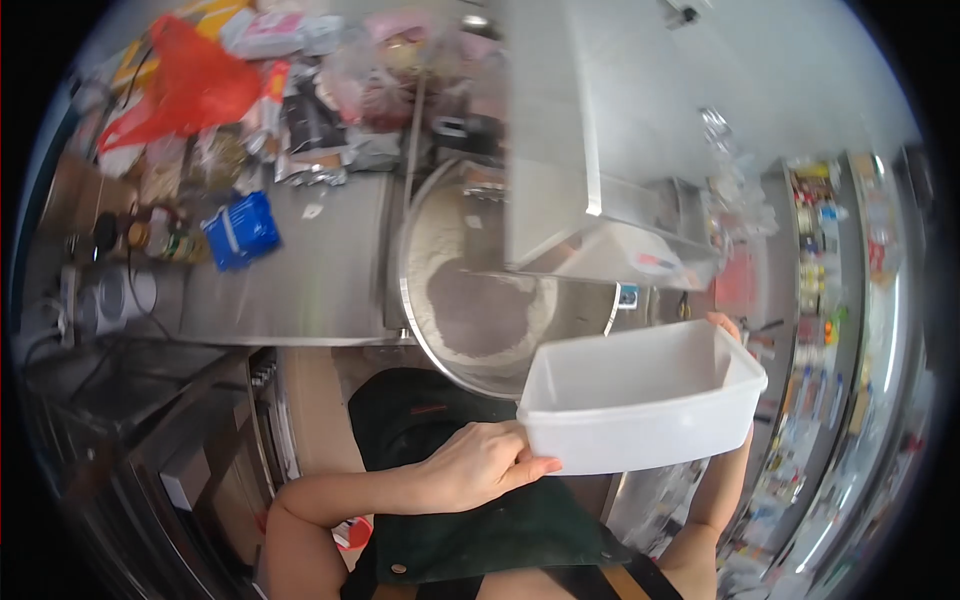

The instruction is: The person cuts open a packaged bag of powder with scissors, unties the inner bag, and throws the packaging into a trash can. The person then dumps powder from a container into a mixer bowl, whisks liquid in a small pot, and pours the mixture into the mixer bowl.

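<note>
A white rectangular plastic container is held in front of the body, tilted, its open top facing up and away. My left hand grips its left end, thumb along the lower edge. At the far right corner, my right hand holds the rim, with only some fingers showing above it. Just beyond the container stands a large round metal bowl with white powder spread round its inside. The container overlaps the bowl's lower right part in view.
A metal counter at left bears a blue packet, a red plastic bag and several packages. A large metal box-like housing hangs over the bowl's right side. Stocked shelves stand at right.
</note>
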{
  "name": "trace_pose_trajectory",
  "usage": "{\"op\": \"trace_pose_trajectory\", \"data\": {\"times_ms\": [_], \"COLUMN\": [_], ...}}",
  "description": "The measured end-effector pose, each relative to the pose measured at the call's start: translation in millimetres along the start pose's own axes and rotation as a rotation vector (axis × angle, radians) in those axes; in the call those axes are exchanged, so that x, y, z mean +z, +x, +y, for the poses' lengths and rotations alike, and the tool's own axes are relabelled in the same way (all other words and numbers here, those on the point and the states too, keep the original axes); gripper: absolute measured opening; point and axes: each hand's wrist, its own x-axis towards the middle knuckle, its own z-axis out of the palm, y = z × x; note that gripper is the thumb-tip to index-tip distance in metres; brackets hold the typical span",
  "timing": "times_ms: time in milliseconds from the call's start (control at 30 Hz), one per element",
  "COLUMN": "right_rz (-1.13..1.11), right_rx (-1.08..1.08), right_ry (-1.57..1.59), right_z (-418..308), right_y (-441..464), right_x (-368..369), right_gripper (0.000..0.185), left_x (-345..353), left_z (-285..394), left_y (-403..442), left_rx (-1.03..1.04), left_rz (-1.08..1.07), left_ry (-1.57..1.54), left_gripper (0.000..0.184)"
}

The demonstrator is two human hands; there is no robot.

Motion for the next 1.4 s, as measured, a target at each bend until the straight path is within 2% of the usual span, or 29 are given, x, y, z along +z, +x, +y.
{"op": "trace_pose_trajectory", "data": {"times_ms": [67,133,267,400,467,533,633,667,733,767,833,933,1000,1033,1067,1100,1167,1267,1300,1333,1400], "right_rz": [0.012,0.030,-0.028,0.452,0.541,0.674,0.868,0.893,0.911,0.905,0.862,1.057,0.880,0.798,0.614,0.427,0.131,0.132,0.148,0.108,0.030], "right_rx": [-0.067,-0.185,-0.112,-0.020,-0.077,-0.061,-0.128,-0.207,-0.153,-0.191,-0.284,-0.519,-0.631,-0.678,-0.575,-0.468,-0.286,-0.429,-0.444,-0.323,-0.076], "right_ry": [-0.004,-0.094,-0.263,-0.324,-0.412,-0.502,-0.831,-0.867,-0.764,-0.784,-0.813,-1.321,-1.144,-1.064,-0.832,-0.604,-0.352,-0.255,-0.257,-0.142,0.074], "right_z": [9.8,23.9,51.0,101.6,142.6,215.6,314.7,341.0,381.5,398.5,428.9,384.5,360.5,352.5,356.9,358.1,305.5,298.5,302.5,301.8,297.3], "right_y": [-24.9,-57.4,-106.7,-98.2,-52.4,8.1,100.5,125.7,163.2,175.9,190.6,195.3,211.0,218.6,234.6,253.6,278.2,338.4,356.8,370.1,386.2], "right_x": [-21.6,-53.5,-135.5,-205.4,-239.5,-285.5,-330.9,-340.0,-349.8,-360.0,-366.9,-356.8,-338.2,-325.2,-308.7,-287.7,-234.6,-153.8,-133.4,-119.9,-99.8], "right_gripper": [0.046,0.046,0.032,0.028,0.017,0.018,0.023,0.023,0.021,0.020,0.020,0.021,0.024,0.025,0.028,0.030,0.032,0.035,0.037,0.037,0.037], "left_x": [6.3,16.6,50.2,85.7,104.8,126.5,157.1,164.6,174.6,172.5,165.9,134.4,109.8,95.2,81.3,69.2,47.5,43.5,47.5,51.6,63.1], "left_z": [2.6,0.5,6.9,13.8,9.2,-1.2,-41.6,-63.5,-90.7,-108.7,-136.6,-176.1,-198.8,-220.6,-240.6,-251.4,-260.1,-250.1,-246.2,-246.1,-242.3], "left_y": [7.6,22.5,70.3,124.8,157.1,194.0,252.6,270.9,300.7,311.5,326.4,344.5,356.1,360.4,365.9,374.0,383.1,389.4,390.1,390.1,394.1], "left_rx": [0.045,0.038,0.098,0.043,0.002,-0.036,-0.070,-0.093,-0.174,-0.189,-0.186,-0.058,-0.068,-0.071,-0.071,-0.230,-0.493,-0.488,-0.482,-0.439,-0.451], "left_rz": [0.022,0.036,0.016,-0.010,-0.020,-0.026,0.218,0.335,0.540,0.620,0.791,0.989,1.000,0.979,0.956,0.882,0.699,0.532,0.511,0.484,0.546], "left_ry": [0.168,0.319,0.415,0.423,0.342,0.290,0.282,0.273,0.194,0.304,0.499,0.849,1.235,1.292,1.347,1.049,0.440,-0.114,-0.226,-0.360,-0.429], "left_gripper": [0.039,0.052,0.072,0.078,0.073,0.071,0.047,0.038,0.016,0.010,0.011,0.015,0.023,0.025,0.028,0.030,0.033,0.035,0.028,0.024,0.022]}}
